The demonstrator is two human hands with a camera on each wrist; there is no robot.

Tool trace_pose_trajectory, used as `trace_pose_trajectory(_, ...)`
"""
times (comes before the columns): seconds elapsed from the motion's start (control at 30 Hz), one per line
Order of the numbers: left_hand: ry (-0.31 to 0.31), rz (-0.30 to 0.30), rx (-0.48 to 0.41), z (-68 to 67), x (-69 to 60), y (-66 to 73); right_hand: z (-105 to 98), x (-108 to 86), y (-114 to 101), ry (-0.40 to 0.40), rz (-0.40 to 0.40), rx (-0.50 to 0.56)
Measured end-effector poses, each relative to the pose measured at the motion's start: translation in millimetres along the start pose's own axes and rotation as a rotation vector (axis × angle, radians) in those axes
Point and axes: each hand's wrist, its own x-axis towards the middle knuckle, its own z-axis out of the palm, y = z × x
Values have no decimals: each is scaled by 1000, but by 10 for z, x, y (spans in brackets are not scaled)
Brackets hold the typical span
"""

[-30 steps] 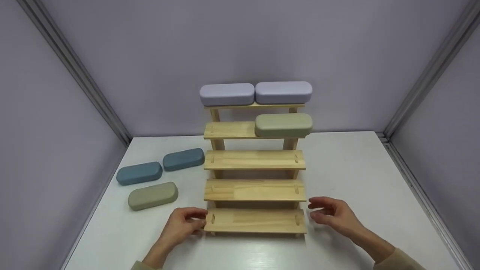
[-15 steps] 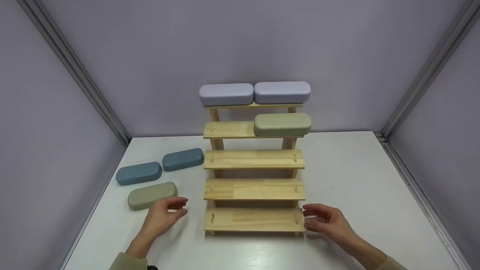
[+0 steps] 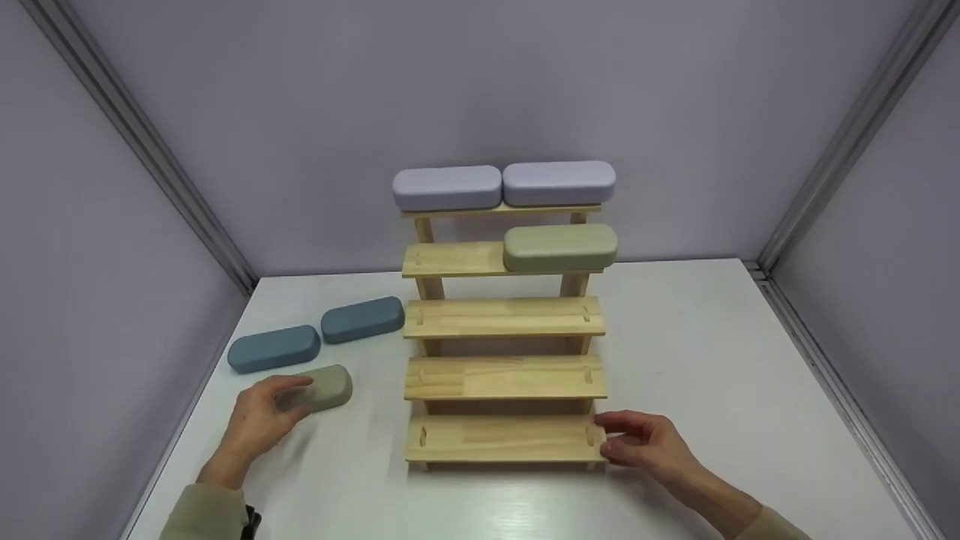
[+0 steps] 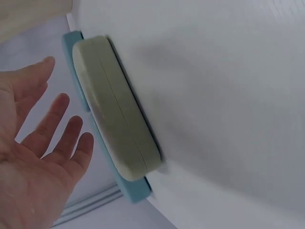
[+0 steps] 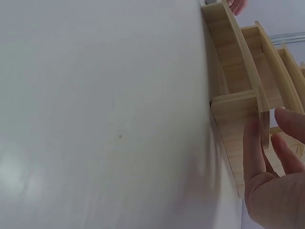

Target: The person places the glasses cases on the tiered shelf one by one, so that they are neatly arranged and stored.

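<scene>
My left hand (image 3: pixel 259 420) hovers by a sage-green oblong case (image 3: pixel 326 388), thumb and fingers spread and covering its left end in the head view. In the left wrist view the hand stands apart from the green case (image 4: pixel 114 109), holding nothing. A five-step wooden display stand (image 3: pixel 502 439) fills the middle of the table. My right hand (image 3: pixel 652 446) holds the right end of its lowest shelf; in the right wrist view the fingers (image 5: pixel 253 148) lie on either side of the board's end.
Two blue cases, one at the left (image 3: pixel 274 349) and one beside the stand (image 3: pixel 363 320), lie behind the green one. On the top step sit two lilac cases (image 3: pixel 448 187) (image 3: pixel 559 182); another green case (image 3: pixel 561 247) sits on the step below, at right. Grey walls surround the white table (image 3: pixel 697 337).
From the stand's lower left end my left hand has moved leftward to the green case on the table. My right hand has come in from the right onto the lowest shelf's end.
</scene>
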Motion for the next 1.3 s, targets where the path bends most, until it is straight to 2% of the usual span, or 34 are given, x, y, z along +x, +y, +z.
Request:
trace_pose_trajectory(0.17, -16, -57, 26, -93, 94, -219, 40, 26, 15, 6, 6, 8)
trace_pose_trajectory(0.3, -46, -106, 18, -133, 131, -336, 59, 40, 23, 21, 4, 8)
trace_pose_trajectory(0.53, -42, -152, -27, -51, 150, -430, 65, 42, 34, 37, 8, -3)
trace_pose_trajectory(0.8, -19, -125, -42, 63, 153, -463, 63, 43, 43, 30, 4, 12)
trace_pose_trajectory(1.03, 21, -109, 44, 138, 88, -477, 55, 39, 62, 29, 4, 22)
trace_pose_trajectory(1.3, 14, -109, 94, 164, 31, -492, 54, 51, 70, 32, 17, 26)
